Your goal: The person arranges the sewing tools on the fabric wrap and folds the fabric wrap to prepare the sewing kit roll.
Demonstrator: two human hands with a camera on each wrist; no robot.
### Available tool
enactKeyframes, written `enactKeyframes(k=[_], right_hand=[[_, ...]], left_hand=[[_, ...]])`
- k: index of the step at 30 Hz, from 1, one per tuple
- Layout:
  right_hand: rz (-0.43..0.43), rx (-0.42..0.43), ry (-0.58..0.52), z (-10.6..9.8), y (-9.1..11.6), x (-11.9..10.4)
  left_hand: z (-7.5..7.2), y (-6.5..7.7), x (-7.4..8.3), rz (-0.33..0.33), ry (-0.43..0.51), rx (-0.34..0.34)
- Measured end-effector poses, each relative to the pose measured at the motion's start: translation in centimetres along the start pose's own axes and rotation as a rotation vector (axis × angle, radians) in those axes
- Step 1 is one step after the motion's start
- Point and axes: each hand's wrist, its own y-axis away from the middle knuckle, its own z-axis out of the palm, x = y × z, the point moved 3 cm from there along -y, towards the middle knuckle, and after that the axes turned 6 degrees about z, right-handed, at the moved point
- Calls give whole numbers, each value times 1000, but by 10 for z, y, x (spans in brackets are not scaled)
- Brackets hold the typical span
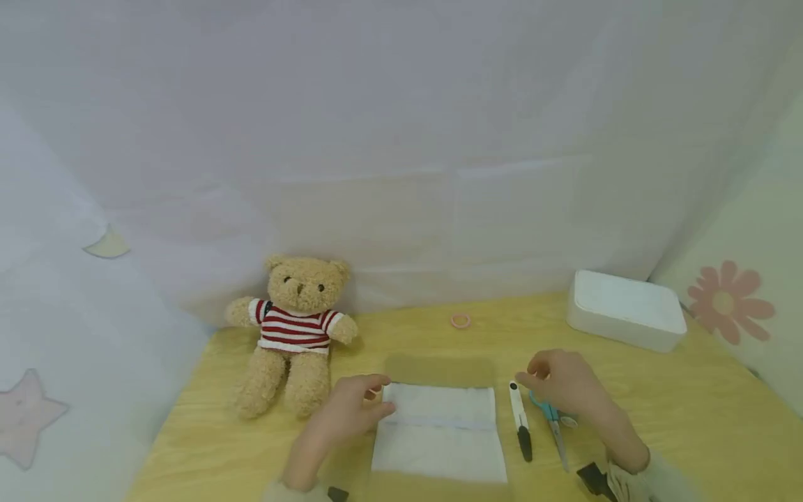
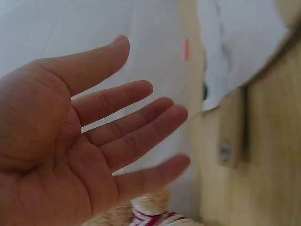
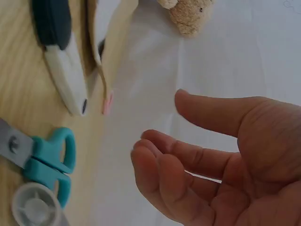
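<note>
A white cloth-like sheet (image 1: 439,450) with a crosswise fold lies on a tan backing (image 1: 439,366) at the table's front middle. By its left edge hovers my left hand (image 1: 353,410); the left wrist view shows that hand (image 2: 89,136) with fingers spread and nothing held. My right hand (image 1: 567,382) is above the teal-handled scissors (image 1: 555,427), its fingers loosely bent around nothing in the right wrist view. Between sheet and scissors lies a slim white cutter-like tool (image 1: 518,411) with a black end. Beside the scissors sits a small whitish roll (image 3: 35,207).
A teddy bear (image 1: 295,331) in a striped sweater sits at the back left. At the back right stands a white box (image 1: 627,314). A pink ring (image 1: 461,327) lies near the rear edge of the wooden table (image 1: 401,335), before a pale curtain (image 1: 389,139).
</note>
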Motion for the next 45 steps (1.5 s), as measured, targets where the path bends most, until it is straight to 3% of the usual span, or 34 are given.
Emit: enactKeyframes(k=[4,11,24,30,37,45], right_hand=[[69,-86,-67,22,-3,3],[173,-92,-41,44,-6,6],[184,-80,54,58,-7,-5],[205,-82,97,60,-5,-12],[173,-60,197,62,-3,-19],[194,-70,203,64,-1,-16]], left_hand=[[8,-4,-12,13,57,-13],[13,-4,-23,-9,53,-22],[13,-6,-22,0,3,-2],[18,-4,-28,11,-27,-25],[20,-4,-32,7,-19,-40],[22,-4,-31,21,-21,-42]])
